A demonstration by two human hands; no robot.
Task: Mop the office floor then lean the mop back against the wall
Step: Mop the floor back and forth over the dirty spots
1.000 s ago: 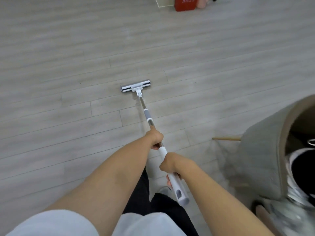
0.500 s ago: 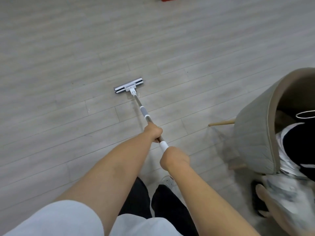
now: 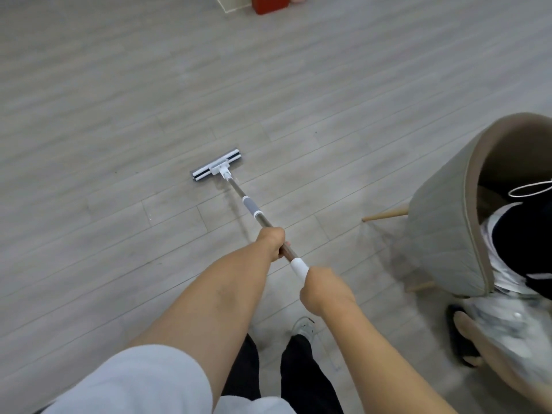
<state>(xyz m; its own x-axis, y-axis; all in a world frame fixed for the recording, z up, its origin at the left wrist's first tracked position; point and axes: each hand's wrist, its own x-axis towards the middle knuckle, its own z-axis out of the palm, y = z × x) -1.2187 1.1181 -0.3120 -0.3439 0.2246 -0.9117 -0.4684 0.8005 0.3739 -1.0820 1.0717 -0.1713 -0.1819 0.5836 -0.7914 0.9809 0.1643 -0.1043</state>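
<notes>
A flat mop with a white and grey head [image 3: 216,169] rests on the pale grey plank floor [image 3: 119,100] ahead of me. Its metal pole [image 3: 252,210] slants back toward my body. My left hand [image 3: 272,242] is closed around the pole's metal part. Just behind it my right hand [image 3: 324,286] grips the white upper handle, whose end is hidden by my hand and arm. My dark trousers and one shoe show below.
A grey padded chair [image 3: 442,222] with wooden legs stands close on the right, and another person sits in it with a foot in a black sandal [image 3: 463,336] on the floor. A red box [image 3: 268,4] stands by a white frame at the far top.
The mop head has slid a little forward and to the right across the planks. Both hands keep their hold, and the camera tilted down and back up.
</notes>
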